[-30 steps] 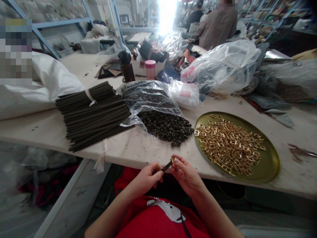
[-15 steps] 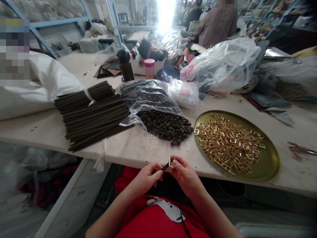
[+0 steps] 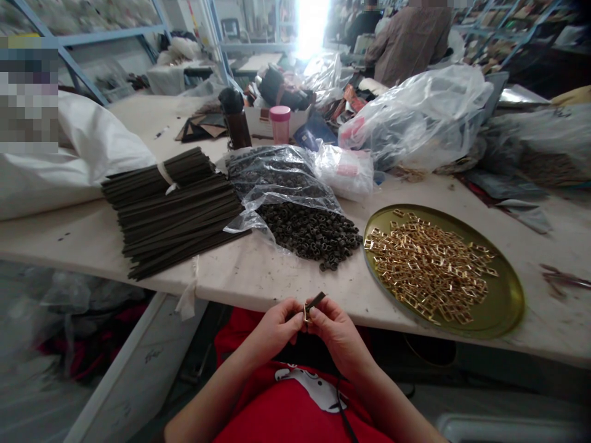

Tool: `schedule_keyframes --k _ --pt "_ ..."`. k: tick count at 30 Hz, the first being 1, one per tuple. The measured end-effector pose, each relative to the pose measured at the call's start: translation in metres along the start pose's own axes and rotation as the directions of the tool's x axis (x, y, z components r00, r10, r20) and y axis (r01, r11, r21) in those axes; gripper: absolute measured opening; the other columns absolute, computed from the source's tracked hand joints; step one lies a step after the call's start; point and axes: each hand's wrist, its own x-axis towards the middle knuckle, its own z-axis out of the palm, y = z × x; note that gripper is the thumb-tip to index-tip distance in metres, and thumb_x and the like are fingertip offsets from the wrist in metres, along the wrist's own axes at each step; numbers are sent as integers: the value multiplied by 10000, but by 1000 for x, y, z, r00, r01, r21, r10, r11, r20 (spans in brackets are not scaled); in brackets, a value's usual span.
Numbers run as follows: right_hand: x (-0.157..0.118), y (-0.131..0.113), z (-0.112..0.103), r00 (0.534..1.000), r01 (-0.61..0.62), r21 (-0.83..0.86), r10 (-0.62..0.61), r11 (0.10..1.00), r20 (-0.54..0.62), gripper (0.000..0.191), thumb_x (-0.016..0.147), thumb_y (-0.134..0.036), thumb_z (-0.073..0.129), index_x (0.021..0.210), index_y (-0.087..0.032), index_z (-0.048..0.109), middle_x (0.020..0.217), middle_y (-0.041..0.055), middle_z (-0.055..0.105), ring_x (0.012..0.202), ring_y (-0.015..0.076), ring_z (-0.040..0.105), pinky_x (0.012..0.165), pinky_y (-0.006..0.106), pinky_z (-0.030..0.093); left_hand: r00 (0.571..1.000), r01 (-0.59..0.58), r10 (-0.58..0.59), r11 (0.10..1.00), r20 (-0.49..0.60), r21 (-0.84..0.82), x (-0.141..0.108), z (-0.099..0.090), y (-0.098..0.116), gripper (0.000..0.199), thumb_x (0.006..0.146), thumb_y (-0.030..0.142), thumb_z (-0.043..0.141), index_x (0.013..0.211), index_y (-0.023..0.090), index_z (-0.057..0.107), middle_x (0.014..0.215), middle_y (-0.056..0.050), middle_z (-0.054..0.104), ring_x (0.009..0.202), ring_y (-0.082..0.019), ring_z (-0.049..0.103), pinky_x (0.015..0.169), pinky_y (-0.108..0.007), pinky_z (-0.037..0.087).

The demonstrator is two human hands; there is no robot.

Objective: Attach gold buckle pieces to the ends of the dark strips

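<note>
In front of the table's near edge, my left hand (image 3: 282,321) is closed on a gold buckle (image 3: 306,312). My right hand (image 3: 333,325) pinches a dark strap (image 3: 317,299), whose end sticks up past the buckle. The two hands touch, and the strap passes through or against the buckle. Many gold buckles (image 3: 429,264) lie on a round olive tray (image 3: 505,307) at the right. Small black loops (image 3: 314,234) spill from a clear bag (image 3: 281,172) in the middle. A stack of dark strips (image 3: 170,215) lies at the left.
Pliers (image 3: 566,277) lie at the far right. A dark bottle (image 3: 236,123), a pink-lidded jar (image 3: 280,125) and plastic bags (image 3: 420,117) stand behind. A white sack (image 3: 101,135) is at the left. A person in brown (image 3: 410,43) is in the background.
The buckle has moved left, toward my left fingers. The strap's end now sticks out on the right side of the buckle, by my right fingers.
</note>
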Motion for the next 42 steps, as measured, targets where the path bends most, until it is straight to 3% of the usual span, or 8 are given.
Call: schedule_keyframes --k 5,12,20,29,38,42 --pt "-1 5 -5 1000 -15 -52 15 999 11 257 676 -287 732 894 -188 641 745 -21 622 618 61 514 585 180 401 1000 13 -12 999 -23 37 2 -1 -7 190 820 325 478 738 155 498 634 30 542 481 -64 428 464 -177 328" --pt "-3 5 -4 999 -41 4 41 999 -3 270 662 -275 738 900 -189 646 786 -5 626 654 77 530 593 186 405 999 2 2 996 -38 91 2 -1 -8 185 823 324 472 757 159 522 625 34 546 507 -83 456 497 -192 341" --pt "-5 0 4 991 -112 113 119 987 -57 294 587 -253 785 824 -176 629 732 -24 605 622 58 531 595 176 419 983 -71 113 960 -143 272 2 1 -7 187 809 296 496 783 150 611 794 -25 608 777 -162 548 711 -246 401" --pt "-5 1 0 981 -180 164 190 970 -45 310 574 -239 792 815 -174 608 717 -32 598 618 57 537 575 166 418 982 -111 159 926 -104 361 -2 5 0 181 821 211 436 741 141 583 803 -46 584 796 -166 530 734 -258 396" --pt "-4 0 -4 999 25 -18 -26 1000 -29 209 669 -283 731 808 -193 604 770 -24 606 671 86 534 632 210 423 989 -149 144 956 39 254 -8 2 9 212 854 247 418 941 153 587 899 -45 591 808 -152 535 731 -249 411" --pt "-4 1 -7 998 60 -76 -62 995 -14 215 698 -296 709 843 -187 594 767 -17 601 677 99 538 651 234 426 996 -80 85 987 -35 142 -7 6 7 241 812 372 524 887 143 538 778 -13 572 663 -124 521 604 -226 410"
